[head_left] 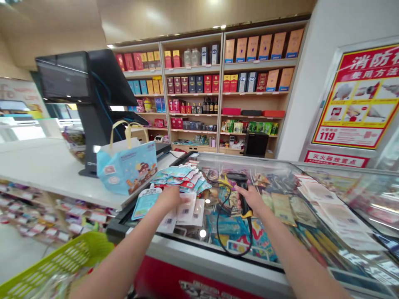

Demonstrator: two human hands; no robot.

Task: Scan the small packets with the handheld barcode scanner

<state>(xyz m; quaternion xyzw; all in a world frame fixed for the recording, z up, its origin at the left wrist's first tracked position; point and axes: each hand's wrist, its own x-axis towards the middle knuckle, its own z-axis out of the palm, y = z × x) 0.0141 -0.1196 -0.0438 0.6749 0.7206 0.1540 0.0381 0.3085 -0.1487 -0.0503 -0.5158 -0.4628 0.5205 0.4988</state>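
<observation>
My right hand [249,199] is wrapped round the handle of a black and yellow barcode scanner [240,179], held above the glass-topped freezer [215,245]. A black cable loops down from the scanner. My left hand [171,198] is closed at the top of a white packet [186,211] with a barcode; its thumb shows, its other fingers are mostly hidden. More white packets lie around it on the glass. Just beyond that hand is a heap of blue and red packets [182,175]. A single blue packet [146,203] lies left of the hand.
A blue paper bag [127,166] with yellow handles stands on the white counter [40,162], beside a black checkout terminal [93,91]. A green basket [59,261] is at lower left. White packets [336,211] form a row on the right glass. Shelves of boxes [193,83] stand behind.
</observation>
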